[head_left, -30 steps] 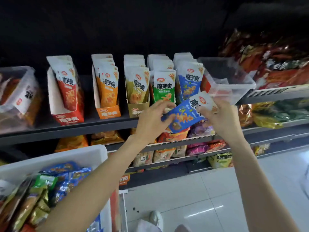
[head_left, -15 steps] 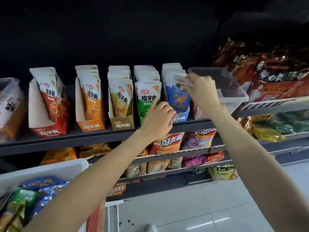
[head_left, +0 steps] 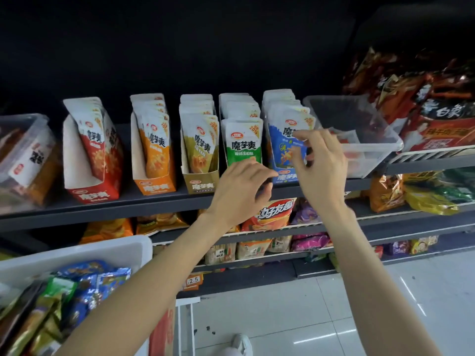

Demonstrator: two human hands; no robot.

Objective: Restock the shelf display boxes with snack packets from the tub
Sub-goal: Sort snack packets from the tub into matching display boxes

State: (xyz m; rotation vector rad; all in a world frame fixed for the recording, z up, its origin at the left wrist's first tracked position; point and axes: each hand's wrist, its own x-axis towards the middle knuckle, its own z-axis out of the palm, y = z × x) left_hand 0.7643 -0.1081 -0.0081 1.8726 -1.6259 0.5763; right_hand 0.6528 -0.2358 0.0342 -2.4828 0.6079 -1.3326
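**Hovering hands at the blue display box**

Reaching up in the head view, both hands hang before the shelf (head_left: 154, 201), holding nothing. The right hand (head_left: 321, 163) has its fingers loosely spread in front of the blue display box (head_left: 285, 176), where blue snack packets (head_left: 282, 140) stand upright. The left hand (head_left: 244, 186) is relaxed, fingers lightly bent, just below the green packets (head_left: 243, 142). The white tub (head_left: 77, 253) sits at lower left, holding mixed packets (head_left: 84, 286). A clear plastic bin (head_left: 359, 132) stands right of the blue box.
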